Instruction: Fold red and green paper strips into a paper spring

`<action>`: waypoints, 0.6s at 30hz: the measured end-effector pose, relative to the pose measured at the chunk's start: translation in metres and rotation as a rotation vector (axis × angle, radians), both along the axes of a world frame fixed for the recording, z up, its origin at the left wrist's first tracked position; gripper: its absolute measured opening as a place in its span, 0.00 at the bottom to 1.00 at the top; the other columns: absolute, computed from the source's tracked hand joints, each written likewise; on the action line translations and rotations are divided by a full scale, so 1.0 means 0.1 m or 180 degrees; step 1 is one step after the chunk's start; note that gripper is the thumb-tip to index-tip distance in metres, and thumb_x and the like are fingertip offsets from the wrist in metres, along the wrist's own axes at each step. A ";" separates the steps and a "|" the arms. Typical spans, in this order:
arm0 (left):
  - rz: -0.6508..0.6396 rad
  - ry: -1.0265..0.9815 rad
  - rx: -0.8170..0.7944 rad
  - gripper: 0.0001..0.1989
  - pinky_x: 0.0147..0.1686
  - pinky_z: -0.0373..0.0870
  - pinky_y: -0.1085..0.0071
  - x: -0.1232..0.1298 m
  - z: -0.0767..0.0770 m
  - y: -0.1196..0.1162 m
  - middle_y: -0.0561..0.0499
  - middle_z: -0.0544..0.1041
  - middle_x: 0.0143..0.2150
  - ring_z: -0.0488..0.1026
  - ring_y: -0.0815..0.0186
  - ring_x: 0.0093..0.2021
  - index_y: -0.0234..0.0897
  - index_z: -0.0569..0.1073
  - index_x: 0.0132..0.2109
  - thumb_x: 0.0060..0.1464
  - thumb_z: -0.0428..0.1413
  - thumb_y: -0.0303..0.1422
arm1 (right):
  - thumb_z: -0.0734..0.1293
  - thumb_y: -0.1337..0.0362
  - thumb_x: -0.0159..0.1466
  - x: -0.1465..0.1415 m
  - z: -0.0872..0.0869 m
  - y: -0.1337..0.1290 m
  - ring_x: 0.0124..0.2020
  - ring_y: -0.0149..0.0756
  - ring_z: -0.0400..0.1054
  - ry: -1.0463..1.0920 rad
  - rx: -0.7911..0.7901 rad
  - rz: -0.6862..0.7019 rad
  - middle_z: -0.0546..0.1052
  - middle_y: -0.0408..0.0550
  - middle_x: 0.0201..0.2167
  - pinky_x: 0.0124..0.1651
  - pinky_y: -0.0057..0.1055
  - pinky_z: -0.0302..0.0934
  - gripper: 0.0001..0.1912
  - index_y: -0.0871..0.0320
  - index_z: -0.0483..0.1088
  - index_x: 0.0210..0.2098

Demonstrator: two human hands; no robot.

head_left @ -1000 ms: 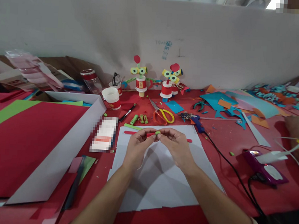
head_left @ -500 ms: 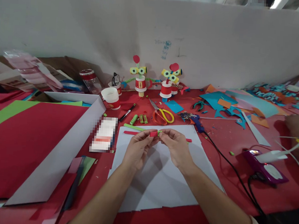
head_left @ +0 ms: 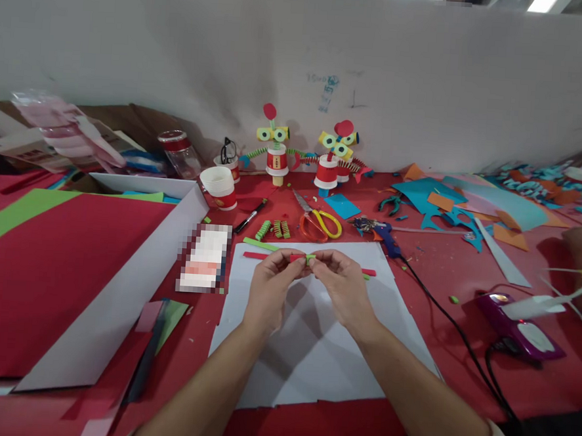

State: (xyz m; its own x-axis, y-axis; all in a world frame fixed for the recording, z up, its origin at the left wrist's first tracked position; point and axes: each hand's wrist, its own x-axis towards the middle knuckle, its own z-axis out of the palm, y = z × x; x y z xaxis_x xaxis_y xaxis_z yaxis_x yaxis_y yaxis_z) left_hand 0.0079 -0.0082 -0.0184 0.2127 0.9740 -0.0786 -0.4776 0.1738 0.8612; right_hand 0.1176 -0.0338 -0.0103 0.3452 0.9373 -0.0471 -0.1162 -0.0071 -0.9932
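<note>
My left hand [head_left: 269, 292] pinches a small piece of folded paper strips between thumb and fingers. Opposite it, my right hand [head_left: 342, 288] grips the same piece, and the fingertips almost meet. A red paper strip [head_left: 297, 257] shows by the left thumb and a green paper strip [head_left: 311, 259] by the right one; fingers cover the rest. Beneath and behind the hands, a loose red strip [head_left: 254, 256] and a loose green strip [head_left: 260, 244] lie on a white sheet [head_left: 311, 370]. Just beyond sit several pleated paper springs [head_left: 278, 229].
Scissors [head_left: 320, 223], a marker [head_left: 252, 215] and a glue gun [head_left: 385, 240] with a trailing cord lie past the sheet. Paper-cup figures [head_left: 277, 161] stand against the wall. To the left are stacked cups [head_left: 218, 187] and a box [head_left: 101, 338]; to the right, a purple power strip [head_left: 521, 327].
Both hands keep hold of the folded strips, and the fingers have shifted slightly; less of the red strip shows. The whole view has moved a little.
</note>
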 end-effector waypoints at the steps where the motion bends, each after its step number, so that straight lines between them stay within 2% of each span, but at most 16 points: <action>1: 0.0008 0.0023 0.0003 0.05 0.40 0.70 0.71 0.00 0.00 0.00 0.53 0.76 0.30 0.72 0.70 0.32 0.35 0.76 0.31 0.44 0.63 0.31 | 0.70 0.61 0.51 0.01 0.00 0.00 0.29 0.32 0.67 -0.0061 0.0038 0.0038 0.75 0.44 0.26 0.34 0.30 0.62 0.08 0.58 0.72 0.29; 5: 0.0007 0.0139 0.0055 0.06 0.41 0.70 0.70 -0.01 0.01 0.01 0.53 0.75 0.29 0.72 0.70 0.32 0.35 0.75 0.30 0.44 0.63 0.31 | 0.68 0.63 0.53 0.05 0.00 0.00 0.28 0.30 0.65 -0.0228 0.0135 0.0198 0.74 0.43 0.27 0.33 0.29 0.60 0.06 0.58 0.73 0.30; 10: -0.0030 0.0140 0.0035 0.05 0.39 0.70 0.71 -0.02 0.02 0.00 0.53 0.76 0.28 0.73 0.70 0.31 0.35 0.75 0.29 0.44 0.62 0.30 | 0.69 0.64 0.51 0.06 0.02 0.02 0.26 0.29 0.63 -0.0050 -0.0012 0.0207 0.73 0.42 0.24 0.29 0.28 0.57 0.05 0.58 0.72 0.27; 15: -0.0193 -0.0445 -0.0590 0.06 0.38 0.72 0.69 -0.05 0.02 0.04 0.49 0.78 0.29 0.75 0.68 0.30 0.33 0.76 0.30 0.46 0.60 0.33 | 0.70 0.64 0.49 0.05 0.02 0.03 0.22 0.26 0.59 0.0283 -0.0027 0.0140 0.70 0.39 0.21 0.28 0.27 0.54 0.05 0.59 0.72 0.25; 18: -0.0296 -0.0408 -0.0719 0.08 0.38 0.71 0.73 -0.04 0.00 0.05 0.52 0.78 0.29 0.75 0.70 0.30 0.33 0.76 0.31 0.39 0.64 0.27 | 0.70 0.64 0.49 0.04 0.01 0.03 0.22 0.26 0.59 0.0346 -0.0017 0.0148 0.70 0.39 0.21 0.28 0.27 0.55 0.05 0.59 0.72 0.24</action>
State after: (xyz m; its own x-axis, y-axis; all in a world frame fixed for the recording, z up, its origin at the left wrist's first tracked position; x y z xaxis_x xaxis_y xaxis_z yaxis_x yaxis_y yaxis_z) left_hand 0.0034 -0.0032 -0.0182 0.3227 0.9106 -0.2582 -0.5532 0.4028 0.7292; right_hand 0.1214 -0.0308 -0.0097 0.2941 0.9518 -0.0869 -0.2226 -0.0203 -0.9747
